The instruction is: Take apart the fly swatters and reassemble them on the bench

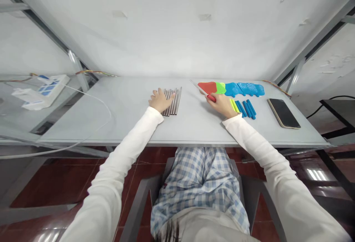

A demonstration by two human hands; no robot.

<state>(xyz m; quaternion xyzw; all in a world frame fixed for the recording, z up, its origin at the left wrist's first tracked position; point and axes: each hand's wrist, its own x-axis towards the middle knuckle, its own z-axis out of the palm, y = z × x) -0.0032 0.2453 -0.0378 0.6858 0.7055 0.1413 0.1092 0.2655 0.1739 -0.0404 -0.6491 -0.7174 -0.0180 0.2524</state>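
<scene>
My left hand [160, 100] lies with its fingers spread over a row of thin metal rods [176, 103] on the grey table, covering part of several of them. My right hand [222, 105] is closed around the red handle [211, 98] of a metal rod, whose bare shaft [197, 86] points up and to the left. Just behind that hand lie flat, perforated plastic swatter heads: a red one [207, 87], a green one [220, 87] and several blue ones [244, 88]. Yellow-green handles [234, 106] and blue handles [249, 108] lie side by side to its right, partly hidden by the hand.
A smartphone [283, 113] lies near the table's right end. At the far left sits a white power strip [51, 91] with plugs, and a white cable [107, 110] loops over the table's left side. The white wall [166, 42] rises behind the tabletop [122, 105].
</scene>
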